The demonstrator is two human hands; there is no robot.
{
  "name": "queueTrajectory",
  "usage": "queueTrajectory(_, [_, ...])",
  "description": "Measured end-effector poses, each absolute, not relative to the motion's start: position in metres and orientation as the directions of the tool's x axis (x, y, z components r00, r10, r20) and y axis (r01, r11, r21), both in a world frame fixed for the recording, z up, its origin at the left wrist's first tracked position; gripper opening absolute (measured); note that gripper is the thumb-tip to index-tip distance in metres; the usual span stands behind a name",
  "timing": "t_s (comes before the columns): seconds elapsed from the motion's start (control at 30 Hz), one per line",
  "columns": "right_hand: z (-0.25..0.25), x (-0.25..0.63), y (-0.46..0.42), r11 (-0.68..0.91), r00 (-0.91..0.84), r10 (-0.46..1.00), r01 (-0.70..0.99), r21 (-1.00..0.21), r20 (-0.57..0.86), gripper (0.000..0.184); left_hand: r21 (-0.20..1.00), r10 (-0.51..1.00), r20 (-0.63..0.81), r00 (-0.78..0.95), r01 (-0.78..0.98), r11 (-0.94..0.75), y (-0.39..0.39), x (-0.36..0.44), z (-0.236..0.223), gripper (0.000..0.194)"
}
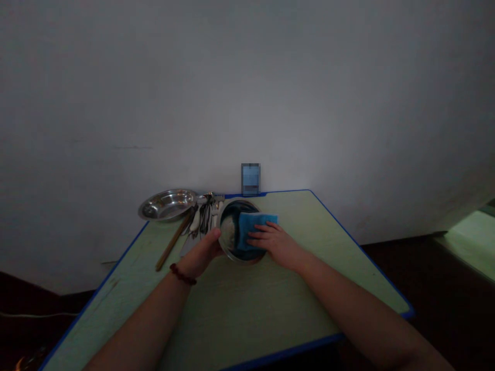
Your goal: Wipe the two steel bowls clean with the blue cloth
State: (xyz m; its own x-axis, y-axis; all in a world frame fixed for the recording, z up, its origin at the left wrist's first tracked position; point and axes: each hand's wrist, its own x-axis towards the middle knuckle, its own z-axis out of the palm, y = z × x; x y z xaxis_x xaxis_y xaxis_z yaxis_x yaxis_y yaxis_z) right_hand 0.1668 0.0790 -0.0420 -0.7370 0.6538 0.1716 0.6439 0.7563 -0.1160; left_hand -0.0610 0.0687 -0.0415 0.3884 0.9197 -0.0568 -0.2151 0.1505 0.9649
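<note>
In the head view, my left hand (204, 251) grasps the near-left rim of a round metal bowl (228, 231), thumb at the edge; the other fingers are mostly hidden at the bowl's outer side. The opening faces up toward me, with no long axis to follow; I cannot tell whether its base rests on the table (247, 309) or is lifted.

My right hand (276, 245) comes in from the right, its fingers stretched and slightly spread over a blue cloth (247, 224). The thumb is hidden, so I cannot tell whether it pinches the cloth. The cloth lies directly under those fingers, across the right part of the opening, its far-right corner jutting past the rim. The bowl's inside shows bare on the left, between cloth and left thumb. So the right hand is at the cloth, the left at the bowl.

Just left of the bowl lie a cluster of cutlery (196, 219) and a wooden stick (174, 245) slanting toward me.
</note>
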Motion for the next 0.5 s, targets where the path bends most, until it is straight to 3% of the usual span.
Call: queueTrajectory(0.5, [-0.0399, 0.1661, 0.0755, 0.736, -0.71, 0.676, 0.662, -0.141, 0.196, 0.044, 0.966, 0.934, -0.022, 0.356, -0.232, 0.111, 0.0621, -0.0554, -0.0322, 0.051])
